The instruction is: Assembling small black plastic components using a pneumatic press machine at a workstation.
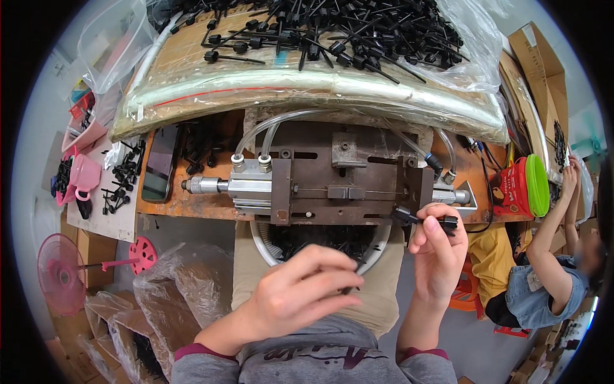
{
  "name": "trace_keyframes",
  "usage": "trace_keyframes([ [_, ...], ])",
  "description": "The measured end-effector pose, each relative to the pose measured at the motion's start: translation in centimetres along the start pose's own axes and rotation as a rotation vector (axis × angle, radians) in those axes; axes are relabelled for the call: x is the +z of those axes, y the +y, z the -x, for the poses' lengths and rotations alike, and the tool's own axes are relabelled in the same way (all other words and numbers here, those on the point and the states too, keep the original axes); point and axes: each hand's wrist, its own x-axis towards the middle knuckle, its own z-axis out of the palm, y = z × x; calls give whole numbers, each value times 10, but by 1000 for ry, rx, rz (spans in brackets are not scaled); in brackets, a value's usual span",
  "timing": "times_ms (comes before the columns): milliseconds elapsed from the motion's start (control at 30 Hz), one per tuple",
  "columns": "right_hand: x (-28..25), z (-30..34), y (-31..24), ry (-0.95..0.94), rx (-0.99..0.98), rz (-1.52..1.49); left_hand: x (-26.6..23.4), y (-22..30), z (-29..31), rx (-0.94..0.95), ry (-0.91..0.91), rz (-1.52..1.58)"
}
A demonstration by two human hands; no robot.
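Observation:
My right hand [440,256] pinches a black plastic piece [448,223] with a knobbed head, just in front of the machine's right end. Over my lap is my left hand [310,288], its fingers curled. Dark bits show at those fingertips, but their shape is unclear. Below and behind that hand, a round white-rimmed basin [258,242] holds many black pieces. Beyond both hands lies a brown metal clamping fixture [313,208], with a silver cylinder [251,194] at its left end and another [451,196] at its right. A small block [346,192] sits at its middle.
A raised, plastic-wrapped shelf [307,89] carries a heap of black knobbed pieces [332,32]. On the bench are a phone [160,163] and a red-and-green tub [521,189]. Pink baskets [84,174] and a pink fan [62,274] stand left. Another person [543,281] works at right.

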Motion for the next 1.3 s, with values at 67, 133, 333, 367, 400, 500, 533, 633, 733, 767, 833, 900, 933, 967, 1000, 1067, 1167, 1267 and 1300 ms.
trace_keyframes([
  [67, 1, 1, 2, 40, -73, 27, 6, -9, 1, -20, 88, 0],
  [133, 1, 0, 2, 76, -140, 41, 9, -16, 1, 7, 94, -105],
  [333, 1, 5, 2, 27, -191, 86, 27, -44, -7, 131, 83, -650],
  [367, 0, 6, 3, 21, -196, 92, 29, -44, -9, 120, 67, -672],
  [400, 0, 7, 4, 15, -201, 97, 31, -42, -11, 109, 51, -694],
  [500, -3, 9, 4, 23, -212, 102, 30, -41, -18, 91, 53, -697],
  [533, -3, 10, 4, 19, -213, 103, 30, -41, -19, 87, 62, -687],
  [633, -2, 11, 4, 10, -209, 104, 28, -41, -19, 52, 33, -699],
  [733, -1, 12, 4, -4, -198, 108, 28, -38, -19, 29, 28, -694],
  [767, -1, 12, 4, -16, -199, 112, 28, -39, -19, 30, 30, -689],
  [833, -1, 14, 4, -38, -193, 139, 28, -41, -19, 33, 33, -677],
  [900, 0, 15, 2, -59, -183, 185, 25, -39, -20, 27, 20, -673],
  [933, 3, 16, 0, -58, -163, 193, 23, -36, -21, 24, 13, -671],
  [967, 3, 17, -1, -82, -131, 214, 21, -31, -24, 60, 50, -638],
  [1000, 3, 18, -2, -106, -99, 235, 19, -22, -27, 95, 87, -604],
  [1067, 5, 20, -3, -166, -27, 235, 18, -18, -26, 213, 118, -452],
  [1167, 1, 21, -4, -269, 153, 167, 10, -14, -16, 305, -55, -283],
  [1267, -1, 18, -7, -185, 98, 140, 2, -11, -6, 250, -46, -148],
  [1300, -1, 17, -7, -155, 79, 130, 0, -9, -3, 197, -41, -121],
])
